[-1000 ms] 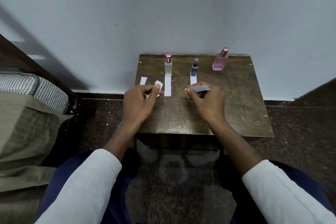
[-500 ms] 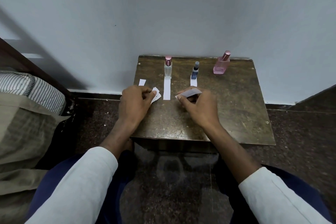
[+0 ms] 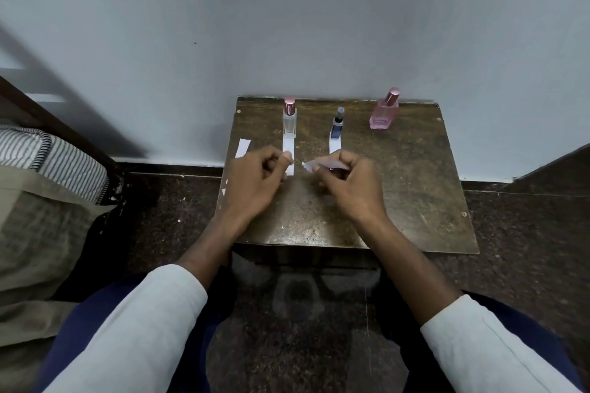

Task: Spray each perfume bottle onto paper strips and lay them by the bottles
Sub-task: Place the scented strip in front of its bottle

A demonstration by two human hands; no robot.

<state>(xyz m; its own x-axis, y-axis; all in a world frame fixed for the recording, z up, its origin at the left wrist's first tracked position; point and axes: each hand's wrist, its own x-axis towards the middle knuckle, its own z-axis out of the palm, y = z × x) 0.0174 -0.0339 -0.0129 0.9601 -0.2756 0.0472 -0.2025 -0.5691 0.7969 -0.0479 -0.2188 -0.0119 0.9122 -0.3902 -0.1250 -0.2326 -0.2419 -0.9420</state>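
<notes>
Right hand [image 3: 349, 187] pinches a paper strip [image 3: 322, 165] above the table [image 3: 415, 188]. Left hand [image 3: 255, 180]: fingers curled; what the grip holds cannot be told. Clear bottle [image 3: 289, 120] and small blue bottle [image 3: 336, 128] each have a strip lying in front; pink bottle [image 3: 384, 112] stands apart at back right. A loose strip [image 3: 242, 148] lies near the left edge.

left hand [image 3: 255, 175]: fingers curled inward, back of hand up, blurred; cannot tell whether it holds anything
right hand [image 3: 351, 183]: fingers curled, pinching a paper strip [image 3: 321, 165] at the fingertips
forearms: bare, white sleeves pushed up, converging forward
</notes>
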